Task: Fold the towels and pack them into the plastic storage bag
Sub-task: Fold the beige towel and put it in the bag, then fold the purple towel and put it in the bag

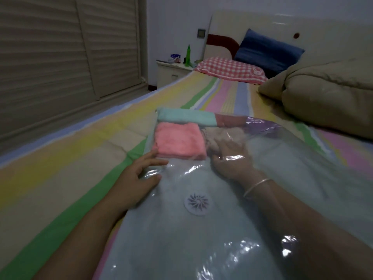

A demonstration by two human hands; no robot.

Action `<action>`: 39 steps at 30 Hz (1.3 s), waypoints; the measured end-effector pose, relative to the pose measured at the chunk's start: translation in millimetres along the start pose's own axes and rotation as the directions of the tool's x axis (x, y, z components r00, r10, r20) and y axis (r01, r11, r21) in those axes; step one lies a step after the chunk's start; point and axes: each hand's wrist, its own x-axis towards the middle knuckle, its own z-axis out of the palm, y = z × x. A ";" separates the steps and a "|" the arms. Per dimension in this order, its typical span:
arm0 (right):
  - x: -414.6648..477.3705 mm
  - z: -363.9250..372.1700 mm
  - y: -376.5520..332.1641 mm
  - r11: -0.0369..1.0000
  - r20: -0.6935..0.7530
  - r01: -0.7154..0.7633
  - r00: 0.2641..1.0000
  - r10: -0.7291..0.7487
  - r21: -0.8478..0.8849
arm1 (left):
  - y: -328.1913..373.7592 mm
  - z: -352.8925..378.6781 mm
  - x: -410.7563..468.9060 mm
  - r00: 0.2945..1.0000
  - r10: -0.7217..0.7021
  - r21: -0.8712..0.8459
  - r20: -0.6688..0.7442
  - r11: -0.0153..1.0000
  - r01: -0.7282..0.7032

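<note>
A clear plastic storage bag (302, 158) lies flat along the striped bed (70, 158), between the bed's left edge and a beige quilt (323, 98) bunched by the right edge, its far end towards the head of the bed. A round white valve (198, 203) sits on the bag's top sheet. Inside, at the far end, a folded pink towel (179, 141) lies on the left, just below a teal band (187, 118) that runs across the bag; beside the pink towel on the right is a paler, brownish towel (218, 136), blurred by the plastic. The left hand (139, 178) rests outside the bag on its left edge, grip spread, with straight fingertips touching the plastic at the pink towel's near corner. The right hand (228, 158), with a thin bracelet (257, 186) on its wrist, is seen through the plastic, its fingers reaching to the brownish towel; glare hides whether its grip is spread or pinching the cloth. At the head of the bed lie a red checked pillow (230, 70) and a blue pillow (266, 51). A white bedside cabinet (171, 73) beyond the left edge carries a green bottle (188, 55).
</note>
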 end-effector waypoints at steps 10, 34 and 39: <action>-211.5 -72.8 -15.1 0.990 0.171 0.052 0.982 -0.074 0.128 | 89.1 -2.8 -30.1 0.858 -0.420 0.780 0.297 0.625 0.036; -588.2 -245.5 211.5 0.977 0.031 -0.032 0.999 0.026 0.211 | 341.1 267.8 -205.4 0.847 0.274 0.560 0.456 0.651 -0.512; -613.0 -246.8 222.7 0.974 0.102 -0.037 0.995 0.014 0.222 | 349.7 263.4 -200.5 0.844 0.226 0.735 0.487 0.415 -0.536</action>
